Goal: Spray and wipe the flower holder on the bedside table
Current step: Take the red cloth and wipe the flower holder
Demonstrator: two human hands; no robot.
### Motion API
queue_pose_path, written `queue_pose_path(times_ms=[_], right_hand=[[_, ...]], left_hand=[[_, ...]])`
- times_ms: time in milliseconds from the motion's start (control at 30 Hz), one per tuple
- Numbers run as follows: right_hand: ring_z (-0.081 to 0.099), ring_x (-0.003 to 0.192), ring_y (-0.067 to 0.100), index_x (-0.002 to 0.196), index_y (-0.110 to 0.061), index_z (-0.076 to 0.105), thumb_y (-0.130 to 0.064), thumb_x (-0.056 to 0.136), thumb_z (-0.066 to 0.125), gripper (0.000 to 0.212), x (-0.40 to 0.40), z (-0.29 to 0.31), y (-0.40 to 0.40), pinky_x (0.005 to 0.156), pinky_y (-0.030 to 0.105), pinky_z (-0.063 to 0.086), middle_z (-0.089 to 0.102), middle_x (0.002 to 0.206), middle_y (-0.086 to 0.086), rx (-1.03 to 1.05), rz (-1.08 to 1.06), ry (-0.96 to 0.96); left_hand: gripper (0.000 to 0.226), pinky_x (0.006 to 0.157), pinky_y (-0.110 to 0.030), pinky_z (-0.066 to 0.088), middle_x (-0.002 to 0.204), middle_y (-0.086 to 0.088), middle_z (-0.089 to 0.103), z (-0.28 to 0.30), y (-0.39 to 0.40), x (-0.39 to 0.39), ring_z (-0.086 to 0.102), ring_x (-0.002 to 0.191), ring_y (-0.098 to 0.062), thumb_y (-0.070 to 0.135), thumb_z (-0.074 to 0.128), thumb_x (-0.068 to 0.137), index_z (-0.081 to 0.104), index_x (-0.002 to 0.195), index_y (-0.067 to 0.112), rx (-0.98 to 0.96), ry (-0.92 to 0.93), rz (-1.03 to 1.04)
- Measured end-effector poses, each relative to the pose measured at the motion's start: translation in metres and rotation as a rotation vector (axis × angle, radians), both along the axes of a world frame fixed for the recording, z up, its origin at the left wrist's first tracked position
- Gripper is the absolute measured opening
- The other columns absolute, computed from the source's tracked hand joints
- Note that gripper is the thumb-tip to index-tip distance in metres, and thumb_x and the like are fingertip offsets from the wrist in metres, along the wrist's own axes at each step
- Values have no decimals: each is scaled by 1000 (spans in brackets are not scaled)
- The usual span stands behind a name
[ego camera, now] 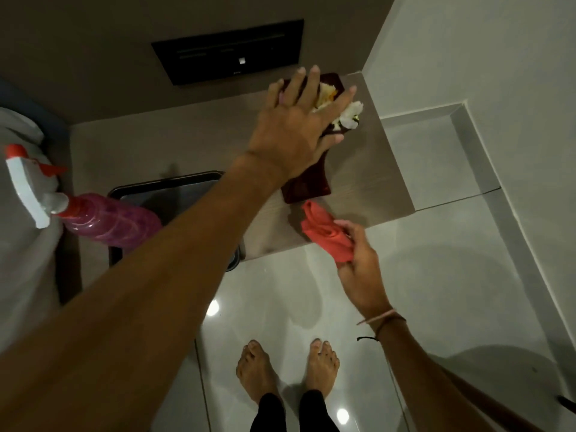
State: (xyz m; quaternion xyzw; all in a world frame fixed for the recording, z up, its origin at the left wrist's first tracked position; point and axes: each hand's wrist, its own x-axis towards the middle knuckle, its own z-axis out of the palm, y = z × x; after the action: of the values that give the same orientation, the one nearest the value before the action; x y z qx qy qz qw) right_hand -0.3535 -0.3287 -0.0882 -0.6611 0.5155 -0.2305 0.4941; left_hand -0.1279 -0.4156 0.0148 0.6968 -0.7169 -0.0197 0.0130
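Observation:
The flower holder [308, 182] is a dark red-brown vase standing on the pale bedside table [367, 179], with white and yellow flowers [349, 115] at its top. My left hand [299, 126] reaches over the holder's top with fingers spread, covering part of the flowers; I cannot tell if it touches them. My right hand [358, 266] grips a crumpled red cloth [327, 233] at the table's front edge, just below the holder's base. A pink spray bottle [106, 224] with a white and red trigger head lies at the left, partly under my left forearm.
A dark tray [174, 194] sits on the table's left part beside the bottle. A black panel [230, 51] is set in the wall behind. White bedding [21, 213] fills the far left. My bare feet [286, 369] stand on the glossy tiled floor.

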Motion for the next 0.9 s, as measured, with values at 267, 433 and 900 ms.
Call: queue_pose_path(times_ms=[267,433,900], right_hand=[[76,101,23,127,-13,66,-7,88,65,39,2,35,-19,76,36,64,78,113,6,632,-351,-516],[76,96,22,123,-16,67,-15,92,52,34,10,43,-19,76,40,62,79,107,4,814,-343,-575],[66,83,21,111,-11,66,-5,98,57,17,176,12,-19,77,34,56,69,101,11,839,-70,-267]], left_hand=[[69,127,-59,11,171,-24,7,-17,18,-23,7,159,-40,55,36,101,7,162,37,-29,-3,-13],[73,129,-57,6,171,-23,4,-7,34,-16,3,160,-35,62,33,100,10,163,32,-99,122,30],[61,90,-52,61,119,-9,70,-82,173,59,71,102,-30,63,64,82,62,125,21,123,1665,1442]])
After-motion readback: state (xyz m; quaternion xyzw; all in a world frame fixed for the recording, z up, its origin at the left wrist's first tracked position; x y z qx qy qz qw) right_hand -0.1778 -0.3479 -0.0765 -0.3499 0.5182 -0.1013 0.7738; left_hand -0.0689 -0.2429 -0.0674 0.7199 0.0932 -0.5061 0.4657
